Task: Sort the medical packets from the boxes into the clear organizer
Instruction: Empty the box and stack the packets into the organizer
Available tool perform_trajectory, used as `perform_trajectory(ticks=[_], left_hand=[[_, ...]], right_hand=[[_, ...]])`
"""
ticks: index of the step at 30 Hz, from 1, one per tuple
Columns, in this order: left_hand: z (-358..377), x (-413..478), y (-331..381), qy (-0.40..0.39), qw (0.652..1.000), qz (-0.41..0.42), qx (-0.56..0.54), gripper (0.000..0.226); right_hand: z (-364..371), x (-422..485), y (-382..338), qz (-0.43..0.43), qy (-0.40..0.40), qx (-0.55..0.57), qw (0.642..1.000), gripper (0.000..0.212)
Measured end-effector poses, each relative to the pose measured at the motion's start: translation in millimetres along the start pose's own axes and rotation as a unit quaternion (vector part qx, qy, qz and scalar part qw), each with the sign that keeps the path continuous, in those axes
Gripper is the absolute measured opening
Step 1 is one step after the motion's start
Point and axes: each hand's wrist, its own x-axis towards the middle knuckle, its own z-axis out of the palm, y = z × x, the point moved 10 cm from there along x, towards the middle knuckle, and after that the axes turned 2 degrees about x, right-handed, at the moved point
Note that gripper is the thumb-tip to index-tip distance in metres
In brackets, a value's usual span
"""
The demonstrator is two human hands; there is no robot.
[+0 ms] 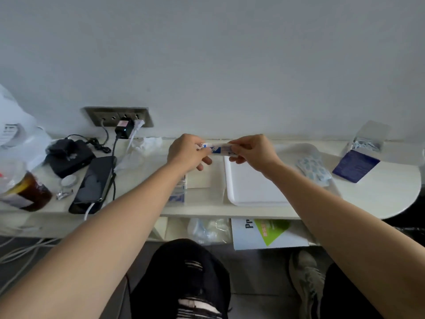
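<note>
Head view: the only view; everything below is read from it.
Left hand [188,153]: curled, with the left end of a strip of packets [218,149] pinched between thumb and fingers.
Right hand [253,150]: curled likewise, with the strip's right end pinched.
Why so held: the strip is kept taut between both hands, above the table [391,192] and near the wall. This is judged to be for pulling it straight or tearing it into single packets before filing.
Where the strip is: in the air, touching no surface, above the far left corner of the white tray [253,189].
Organizer: its clear walls cannot be picked out with certainty, and whether the white tray belongs to it cannot be told.
Loose packets [312,168]: a blue-patterned heap is laid just right of the tray, judged to be set within reach for sorting.
Dark blue box [355,165]: laid flat, right of the heap.
Clear-topped box [368,139]: left open at the far right, with more blue-patterned packets seen inside.
Small blue-printed box [178,192]: largely hidden under the left forearm.
Phone [92,183]: laid at the left, out of the working area.
Count: two hands; one strip held; one heap, its packets too blurred to be counted; three boxes; one tray; one phone.
</note>
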Motion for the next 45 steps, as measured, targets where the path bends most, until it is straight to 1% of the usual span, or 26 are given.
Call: perform_trajectory(ticks=[3,5,8,9,11,13,14,15,17,21,25,29,32,36,39,42,44,45], left_hand=[[-32,-7,-34,0.031,0.998,-0.044,-0.042,0.019],[-52,-12,-56,0.074,0.994,-0.07,-0.047,0.02],[-83,-20,-86,0.149,0.983,-0.105,0.024,0.016],[-89,-23,-94,0.154,0.981,-0.111,0.045,0.014],[-88,-27,-107,0.125,0.982,-0.123,0.072,0.016],[-79,-31,-118,0.086,0.982,-0.14,0.097,0.035],[-77,-32,-121,0.079,0.981,-0.141,0.104,0.042],[-77,-34,-124,0.079,0.981,-0.139,0.109,0.044],[-75,-35,-128,0.078,0.981,-0.137,0.114,0.043],[-75,-34,-135,0.071,0.981,-0.133,0.12,0.039],[-75,-33,-140,0.078,0.983,-0.128,0.11,0.037],[-75,-33,-141,0.081,0.983,-0.118,0.114,0.036],[-75,-33,-142,0.082,0.983,-0.12,0.114,0.035],[-76,-34,-141,0.079,0.983,-0.117,0.113,0.035],[-82,-38,-124,0.107,0.982,-0.092,0.128,0.031],[-85,-37,-89,0.157,0.98,-0.042,0.119,0.026],[-77,-33,-61,0.164,0.983,-0.001,0.088,0.021],[-66,-30,-43,0.155,0.985,0.02,0.074,0.018]], right_hand=[[32,5,-11,0.012,-0.021,0.027,0.999,0.016],[48,8,-14,0.033,-0.031,0.034,0.998,0.015],[75,6,-12,0.09,-0.075,0.006,0.993,0.014],[87,3,-11,0.108,-0.097,0.001,0.989,0.015],[113,-4,-10,0.139,-0.14,-0.012,0.98,0.017],[136,-9,-5,0.163,-0.169,-0.048,0.971,0.016],[145,-10,-2,0.167,-0.176,-0.073,0.967,0.014],[154,-9,1,0.163,-0.177,-0.107,0.965,0.01],[166,-8,8,0.149,-0.179,-0.183,0.955,0.008],[183,-11,22,0.14,-0.207,-0.286,0.925,0.02],[179,-6,23,0.127,-0.189,-0.322,0.919,0.021],[173,-2,27,0.139,-0.163,-0.318,0.923,0.026],[180,-9,28,0.143,-0.198,-0.325,0.914,0.028],[173,-10,20,0.146,-0.199,-0.275,0.929,0.025],[154,-13,1,0.099,-0.186,-0.235,0.949,0.019],[124,-18,-25,0.041,-0.157,-0.154,0.975,0.013],[97,-21,-38,0.008,-0.127,-0.126,0.984,0.012],[76,-23,-40,-0.003,-0.106,-0.119,0.987,0.013]])
